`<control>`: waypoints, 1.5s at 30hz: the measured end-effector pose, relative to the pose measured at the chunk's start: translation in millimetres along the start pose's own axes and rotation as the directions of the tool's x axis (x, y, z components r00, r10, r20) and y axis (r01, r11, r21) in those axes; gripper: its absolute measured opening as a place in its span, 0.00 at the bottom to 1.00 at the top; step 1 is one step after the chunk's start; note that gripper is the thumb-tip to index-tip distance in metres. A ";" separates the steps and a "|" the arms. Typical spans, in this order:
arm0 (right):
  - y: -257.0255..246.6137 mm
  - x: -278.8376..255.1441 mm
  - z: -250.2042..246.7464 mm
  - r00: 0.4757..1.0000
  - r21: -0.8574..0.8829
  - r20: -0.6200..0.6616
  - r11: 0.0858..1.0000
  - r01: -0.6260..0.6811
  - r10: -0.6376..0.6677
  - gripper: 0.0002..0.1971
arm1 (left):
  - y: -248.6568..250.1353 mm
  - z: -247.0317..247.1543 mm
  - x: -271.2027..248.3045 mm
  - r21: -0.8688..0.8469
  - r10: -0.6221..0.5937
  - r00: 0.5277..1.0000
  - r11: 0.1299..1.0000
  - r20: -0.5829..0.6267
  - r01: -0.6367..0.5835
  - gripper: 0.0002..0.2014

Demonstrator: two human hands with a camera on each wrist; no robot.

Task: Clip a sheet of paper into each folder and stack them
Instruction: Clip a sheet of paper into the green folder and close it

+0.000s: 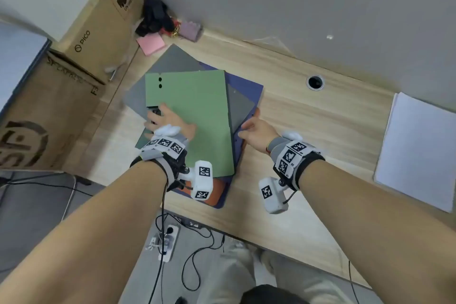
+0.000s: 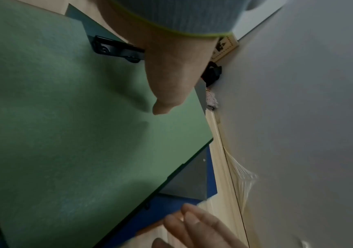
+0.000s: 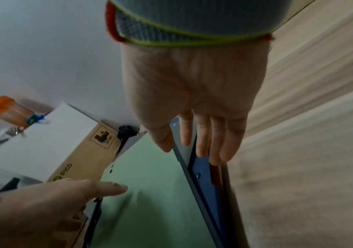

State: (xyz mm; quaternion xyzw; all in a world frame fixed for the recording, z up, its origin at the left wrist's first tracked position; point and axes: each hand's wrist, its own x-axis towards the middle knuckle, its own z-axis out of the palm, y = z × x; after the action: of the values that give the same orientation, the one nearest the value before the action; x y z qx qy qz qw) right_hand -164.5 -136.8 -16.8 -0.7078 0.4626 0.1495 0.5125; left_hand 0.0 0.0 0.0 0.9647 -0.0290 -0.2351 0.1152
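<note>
Lying at frame centre atop the folder stack [image 1: 244, 96]: green folder [image 1: 192, 116]. Resting flat on its left edge, fingers spread: left hand [image 1: 170, 121]. Touching the stack's right edge with straight fingers, gripping nothing: right hand [image 1: 256, 133].

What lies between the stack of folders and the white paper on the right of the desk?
In the head view, only bare wooden desk lies between the stack of folders and the white paper; the cable hole sits further back.

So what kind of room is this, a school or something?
Probably an office: a wooden desk with a cable hole, stacked folders, shipping boxes, and a power strip underneath.
</note>
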 end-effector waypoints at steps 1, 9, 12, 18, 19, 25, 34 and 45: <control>1.4 2.7 4.5 0.999 -0.013 0.026 1.000 -0.024 0.025 0.18 | -1.8 -0.6 2.1 -0.001 -0.015 1.000 1.000 0.022 0.015 0.47; 7.8 10.7 15.7 0.987 0.106 0.138 0.989 -0.099 0.084 0.24 | -0.3 7.8 12.1 -0.017 -0.089 0.993 0.996 -0.078 0.088 0.48; 20.1 11.2 9.0 0.985 0.024 0.170 0.999 -0.043 0.038 0.13 | 6.2 9.0 14.4 -0.044 -0.096 0.995 0.994 0.041 0.098 0.50; 53.6 -19.2 -42.5 0.988 0.202 0.150 0.978 -0.056 0.025 0.09 | 41.1 24.0 -6.0 -0.074 -0.033 0.995 0.996 0.098 0.040 0.54; 64.5 -28.5 -55.4 0.989 0.224 0.136 0.971 -0.082 0.052 0.09 | 52.0 19.3 -22.5 -0.070 0.019 0.991 0.997 0.136 -0.010 0.50; 158.4 -87.4 -114.6 0.962 0.305 0.053 0.913 -0.271 0.268 0.13 | 107.2 59.4 -94.2 -0.065 0.243 0.916 0.970 0.320 -0.234 0.43; 237.1 -103.5 -124.3 0.889 -0.093 -0.009 0.884 -0.457 0.459 0.12 | 140.3 146.5 -152.5 0.152 0.285 0.849 0.910 0.444 -0.385 0.45; 277.1 -108.0 -224.8 0.866 -0.074 -0.293 0.894 -0.442 0.405 0.19 | 211.3 180.8 -208.4 0.246 0.502 0.768 0.748 0.399 -0.616 0.27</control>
State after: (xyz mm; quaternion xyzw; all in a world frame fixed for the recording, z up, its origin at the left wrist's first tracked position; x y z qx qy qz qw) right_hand -504.4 -289.8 -8.8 -0.6362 0.6607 0.1922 0.3489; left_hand -268.7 -220.1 -13.1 0.8651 -0.3805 -0.3266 -0.0050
